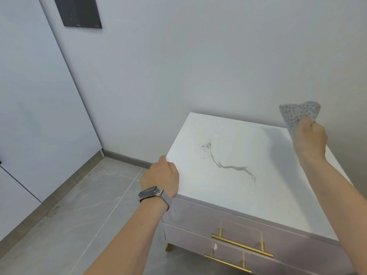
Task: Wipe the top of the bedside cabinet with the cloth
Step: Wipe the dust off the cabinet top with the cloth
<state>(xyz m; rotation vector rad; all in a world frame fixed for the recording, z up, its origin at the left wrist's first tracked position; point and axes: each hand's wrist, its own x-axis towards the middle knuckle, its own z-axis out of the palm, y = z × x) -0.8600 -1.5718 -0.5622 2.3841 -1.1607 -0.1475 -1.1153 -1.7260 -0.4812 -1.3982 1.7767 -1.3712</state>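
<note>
The bedside cabinet has a white marble-look top (228,187) with a grey vein and a small patch of brownish specks (206,145) near its back left. My right hand (309,139) is raised above the top's back right corner, shut on a grey dotted cloth (297,114) that sticks up from my fist, clear of the surface. My left hand (160,175), with a watch on the wrist, rests curled against the top's left edge and holds nothing.
The cabinet front has two pale drawers with gold bar handles (241,245) and a gold foot (169,247). White walls stand behind and to the left, with a dark panel (79,11) high up. Grey tiled floor (79,215) lies to the left.
</note>
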